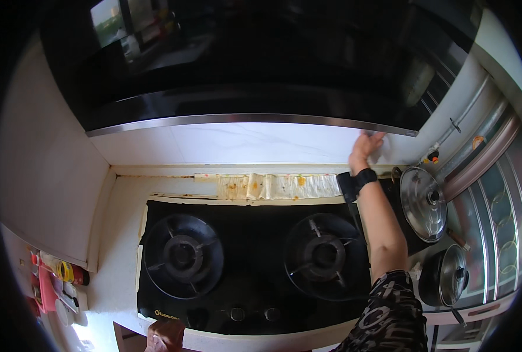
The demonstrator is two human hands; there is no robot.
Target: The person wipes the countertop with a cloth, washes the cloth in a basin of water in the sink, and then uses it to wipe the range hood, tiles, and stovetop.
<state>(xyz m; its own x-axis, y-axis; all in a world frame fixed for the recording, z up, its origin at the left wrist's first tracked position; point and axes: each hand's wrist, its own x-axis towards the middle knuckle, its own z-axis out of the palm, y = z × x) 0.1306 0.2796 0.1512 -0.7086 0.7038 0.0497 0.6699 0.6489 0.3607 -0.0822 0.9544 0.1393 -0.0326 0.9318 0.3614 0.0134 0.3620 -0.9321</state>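
My right arm, in a patterned black sleeve with a black band and dark square device at the wrist, stretches over the right side of the gas stove. My right hand point(366, 146) is raised to the white tiled wall point(261, 141), just under the right end of the range hood's metal edge point(243, 118). Its fingers are partly blurred, and a pale grey smear beside them is unclear. My left hand point(166, 335) is curled at the front left edge of the black stove point(249, 234); whatever its fingers may hold is hidden.
Two burners, left point(184, 256) and right point(321, 256), stand on the stove. Crumpled, stained foil point(278, 186) lines its back edge. To the right are a glass-lidded pan point(424, 204) and a dark lidded pot point(446, 276). Jars and a pink container point(48, 287) stand at left.
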